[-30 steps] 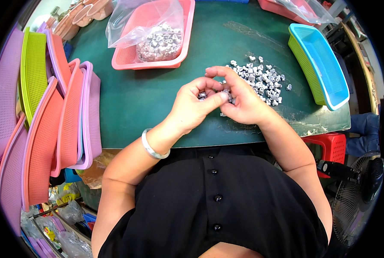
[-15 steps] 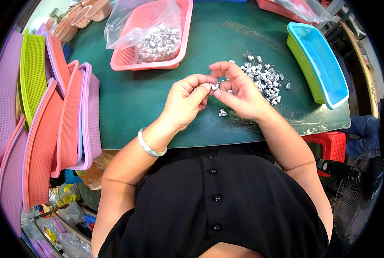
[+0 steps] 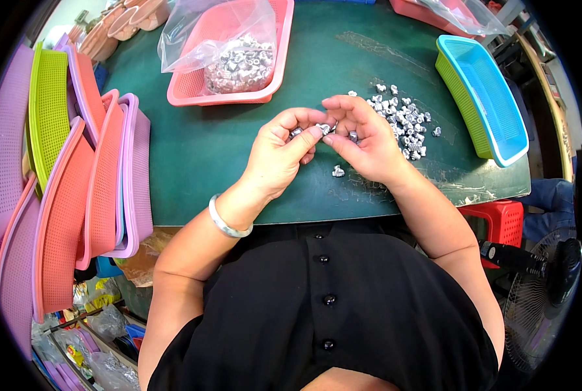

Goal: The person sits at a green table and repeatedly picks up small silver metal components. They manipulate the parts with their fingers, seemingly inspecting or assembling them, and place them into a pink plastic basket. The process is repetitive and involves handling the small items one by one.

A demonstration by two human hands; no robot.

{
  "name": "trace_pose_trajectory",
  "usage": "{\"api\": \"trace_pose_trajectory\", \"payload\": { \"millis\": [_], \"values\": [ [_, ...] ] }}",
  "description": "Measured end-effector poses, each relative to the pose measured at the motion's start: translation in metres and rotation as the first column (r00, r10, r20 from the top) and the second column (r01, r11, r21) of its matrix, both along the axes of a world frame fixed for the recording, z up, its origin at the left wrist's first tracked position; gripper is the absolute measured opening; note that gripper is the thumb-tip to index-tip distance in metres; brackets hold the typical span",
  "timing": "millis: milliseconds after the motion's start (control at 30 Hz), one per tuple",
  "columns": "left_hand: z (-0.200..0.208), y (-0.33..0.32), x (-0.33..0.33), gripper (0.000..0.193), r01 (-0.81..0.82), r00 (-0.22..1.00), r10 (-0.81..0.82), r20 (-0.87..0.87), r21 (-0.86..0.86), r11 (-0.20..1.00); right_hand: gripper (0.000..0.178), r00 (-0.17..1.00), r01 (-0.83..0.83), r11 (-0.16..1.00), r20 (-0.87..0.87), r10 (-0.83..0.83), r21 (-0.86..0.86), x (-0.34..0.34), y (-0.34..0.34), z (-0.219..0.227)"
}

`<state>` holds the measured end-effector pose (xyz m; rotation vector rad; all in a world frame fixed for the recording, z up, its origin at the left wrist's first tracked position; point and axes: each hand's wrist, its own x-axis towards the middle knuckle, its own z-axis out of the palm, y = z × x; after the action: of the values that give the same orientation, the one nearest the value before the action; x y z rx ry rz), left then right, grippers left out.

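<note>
Small silvery metal fittings are in both my hands over the green table. My left hand (image 3: 279,151), with a pale bangle at the wrist, pinches one fitting (image 3: 325,128) between thumb and forefinger. Another fitting (image 3: 295,132) shows within its curled fingers. My right hand (image 3: 373,144) meets it from the other side, thumb and fingertips closed at the same piece, and a further fitting (image 3: 353,136) peeks out by its fingers. A loose pile of fittings (image 3: 406,124) lies just beyond my right hand. One single fitting (image 3: 338,171) rests apart, nearer to me.
A pink basket (image 3: 175,98) at the back holds a clear bag (image 3: 238,68) of fittings. On the right stands a blue-and-green basket (image 3: 493,91). Stacked plastic baskets (image 3: 62,221) crowd the left side. A red stool (image 3: 507,225) and a fan (image 3: 545,287) stand at lower right.
My right fingertips have drawn in closer to the pinched fitting. A fitting now shows inside my left fingers where none was visible before. The pile looks unchanged.
</note>
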<state>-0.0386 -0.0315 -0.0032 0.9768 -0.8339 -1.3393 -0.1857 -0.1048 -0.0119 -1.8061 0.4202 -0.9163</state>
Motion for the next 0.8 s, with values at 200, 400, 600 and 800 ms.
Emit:
{"api": "trace_pose_trajectory", "payload": {
  "millis": [200, 400, 600, 800],
  "values": [
    [-0.003, -0.002, 0.006, 0.023, 0.053, 0.982, -0.031, -0.184, 0.114, 0.992, 0.039, 1.000, -0.008, 1.000, -0.004, 0.008, -0.023, 0.001, -0.001, 0.000],
    [-0.003, -0.003, 0.011, 0.023, 0.143, 0.925, -0.073, -0.372, 0.163, 0.976, 0.041, 0.999, -0.045, 0.997, -0.006, 0.046, 0.058, 0.000, -0.001, -0.001],
    [-0.006, -0.004, 0.015, 0.022, 0.159, 0.878, -0.063, -0.474, 0.166, 0.973, 0.043, 0.996, -0.086, 0.980, -0.009, 0.089, 0.181, 0.000, -0.002, 0.002],
    [-0.012, -0.003, 0.018, 0.021, 0.160, 0.863, -0.050, -0.503, 0.178, 0.971, 0.043, 0.986, -0.157, 0.898, 0.007, 0.169, 0.411, -0.003, -0.005, 0.006]
  ]
}}
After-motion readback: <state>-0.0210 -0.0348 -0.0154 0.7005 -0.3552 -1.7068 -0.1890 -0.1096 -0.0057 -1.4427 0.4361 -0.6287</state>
